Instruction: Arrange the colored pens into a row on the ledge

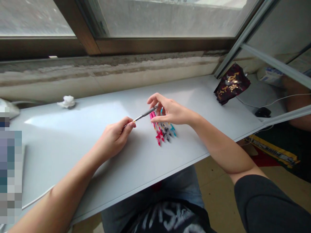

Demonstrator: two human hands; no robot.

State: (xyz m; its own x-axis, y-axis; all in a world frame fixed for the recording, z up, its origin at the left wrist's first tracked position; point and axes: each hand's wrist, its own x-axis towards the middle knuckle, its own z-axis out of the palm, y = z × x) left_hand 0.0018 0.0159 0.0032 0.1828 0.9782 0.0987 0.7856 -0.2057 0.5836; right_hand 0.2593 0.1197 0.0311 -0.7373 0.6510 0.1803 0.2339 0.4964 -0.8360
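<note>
In the head view, my left hand (pixel 118 137) is closed around one end of a slim pen (pixel 147 112) with a dark grip. The pen slants up to the right above the desk. My right hand (pixel 170 110) is at the pen's far end, thumb and fingers apart and slightly curled. Whether a fingertip touches the pen there is hard to tell. Beneath the right hand lies a row of several pens (pixel 160 132), side by side, with red, pink, black and blue parts. My right hand hides their upper ends.
A crumpled white tissue (pixel 68 102) lies at the desk's back left. A dark shiny packet (pixel 232 84) stands at the right by a metal frame (pixel 277 61). Beyond the frame are a black mouse (pixel 263 112) and a cable. The desk's front edge (pixel 155 183) runs close to my lap.
</note>
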